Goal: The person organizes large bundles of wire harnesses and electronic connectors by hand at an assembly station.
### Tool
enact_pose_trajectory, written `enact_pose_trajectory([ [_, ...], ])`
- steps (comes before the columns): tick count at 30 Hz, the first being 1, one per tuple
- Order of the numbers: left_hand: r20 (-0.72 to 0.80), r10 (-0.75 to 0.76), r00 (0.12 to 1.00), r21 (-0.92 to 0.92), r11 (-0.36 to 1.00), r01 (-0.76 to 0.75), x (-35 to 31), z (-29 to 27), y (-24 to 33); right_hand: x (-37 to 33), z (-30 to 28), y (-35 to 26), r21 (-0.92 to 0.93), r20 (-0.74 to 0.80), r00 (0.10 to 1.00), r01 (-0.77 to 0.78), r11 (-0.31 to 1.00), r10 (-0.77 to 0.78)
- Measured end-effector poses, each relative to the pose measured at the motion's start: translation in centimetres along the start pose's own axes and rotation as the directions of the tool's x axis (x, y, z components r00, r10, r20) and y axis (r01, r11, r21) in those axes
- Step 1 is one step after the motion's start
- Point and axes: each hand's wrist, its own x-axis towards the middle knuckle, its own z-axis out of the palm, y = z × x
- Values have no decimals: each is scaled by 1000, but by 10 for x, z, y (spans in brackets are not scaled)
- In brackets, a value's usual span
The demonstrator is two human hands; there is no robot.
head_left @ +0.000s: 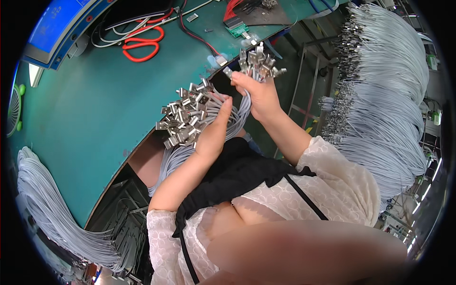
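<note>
My left hand [214,129] is closed round a thick bundle of grey USB cables [179,159], just over the near edge of the green table. Its metal plugs [183,114] fan out to the left of that hand. Farther right and a little higher, my right hand [259,95] grips a smaller bunch of grey USB cables [245,105]. Several bare metal plugs [259,61] stick up past its thumb. Between the hands the cables curve down toward my lap, where their lower lengths are partly hidden by my arms and black apron.
On the green table [95,109] lie red-handled scissors [142,45], a green circuit board [236,29] with red wires, and a cable with a white connector [221,61]. A blue-framed screen [59,23] stands far left. Grey cable bundles hang at left [42,190] and right [384,95].
</note>
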Motion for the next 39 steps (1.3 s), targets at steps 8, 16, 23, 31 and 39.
enact_pose_trajectory([
  [8, -112, 44, 993, -16, 999, -46, 4, -1, 0, 8, 11, 0, 51, -80, 997, 14, 999, -10],
  [16, 38, -135, 990, -180, 974, 140, -2, 5, 7, 5, 17, -4, -8, 23, 986, -166, 986, 166],
  [23, 20, -86, 996, -108, 990, 88, 1, -1, 1, 3, 1, 0, -1, -39, 998, -48, 999, 48],
  [31, -55, -82, 995, -149, 986, 73, 4, 3, 4, 3, 6, -1, -22, -83, 997, -5, 1000, 3],
  [39, -69, -15, 997, -155, 988, 5, 6, -2, -5, 9, 11, 0, 22, -54, 998, -6, 1000, 7],
])
